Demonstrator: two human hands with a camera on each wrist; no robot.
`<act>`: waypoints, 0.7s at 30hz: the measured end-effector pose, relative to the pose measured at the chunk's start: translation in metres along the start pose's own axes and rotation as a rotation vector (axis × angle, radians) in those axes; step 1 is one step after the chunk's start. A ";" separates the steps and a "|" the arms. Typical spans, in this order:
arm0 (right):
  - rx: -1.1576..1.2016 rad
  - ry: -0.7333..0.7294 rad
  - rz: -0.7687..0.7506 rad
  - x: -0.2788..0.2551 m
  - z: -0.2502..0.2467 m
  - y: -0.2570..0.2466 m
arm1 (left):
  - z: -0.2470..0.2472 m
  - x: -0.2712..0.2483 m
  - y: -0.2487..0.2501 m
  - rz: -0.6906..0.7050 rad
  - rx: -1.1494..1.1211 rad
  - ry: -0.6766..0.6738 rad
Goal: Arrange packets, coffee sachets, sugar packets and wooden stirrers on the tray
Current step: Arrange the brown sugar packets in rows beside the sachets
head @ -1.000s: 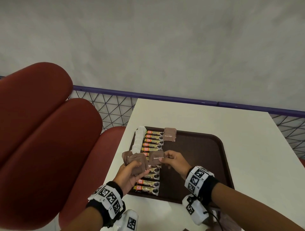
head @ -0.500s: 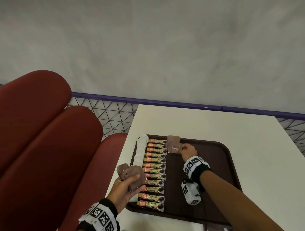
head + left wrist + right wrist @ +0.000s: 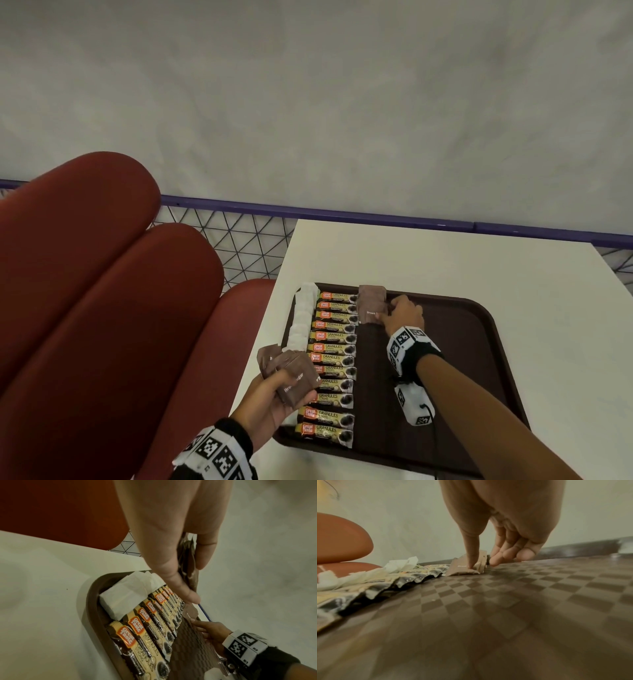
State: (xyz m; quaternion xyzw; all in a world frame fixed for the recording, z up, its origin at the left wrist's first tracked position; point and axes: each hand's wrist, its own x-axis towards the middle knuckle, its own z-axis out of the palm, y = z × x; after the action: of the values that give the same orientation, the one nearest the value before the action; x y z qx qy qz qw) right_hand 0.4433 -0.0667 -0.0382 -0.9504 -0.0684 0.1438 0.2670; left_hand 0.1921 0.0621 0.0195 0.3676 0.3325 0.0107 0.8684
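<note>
A dark brown tray (image 3: pixel 496 329) lies on the white table. Along its left side runs a column of white packets (image 3: pixel 303 315), then a column of coffee sachets (image 3: pixel 334 370). At the far end, right of the sachets, lie two brown sugar packets (image 3: pixel 370 313), overlapping. My right hand (image 3: pixel 387 313) holds the nearer one: in the right wrist view the thumb presses on the brown sugar packet (image 3: pixel 462 569) and the fingertips (image 3: pixel 494 559) meet its raised edge. My left hand (image 3: pixel 291 394) grips a bundle of brown sugar packets (image 3: pixel 291 373) above the tray's left rim.
Red padded seat backs (image 3: pixel 102 308) fill the left. A purple rail (image 3: pixel 342 214) with wire mesh runs behind the table (image 3: pixel 445 260), under a grey wall. The tray's middle and right (image 3: pixel 462 359) are bare.
My right hand took a brown sugar packet from the left hand's bundle, carried it to the tray's far end and set it down against the first one. The left hand stayed put.
</note>
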 end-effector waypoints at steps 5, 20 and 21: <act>-0.083 0.066 -0.101 -0.016 -0.008 0.005 | 0.006 -0.002 -0.001 0.029 0.069 0.014; 0.392 -0.548 -0.588 -0.127 -0.031 -0.004 | 0.030 -0.007 -0.022 0.043 0.260 0.030; 0.399 -0.585 -0.565 -0.128 -0.029 -0.006 | 0.030 -0.008 -0.022 0.047 0.271 0.030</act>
State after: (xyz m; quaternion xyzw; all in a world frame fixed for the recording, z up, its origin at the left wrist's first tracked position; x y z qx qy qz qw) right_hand 0.3305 -0.1025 0.0187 -0.7438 -0.3686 0.3382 0.4433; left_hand 0.1985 0.0246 0.0252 0.4889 0.3352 -0.0085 0.8053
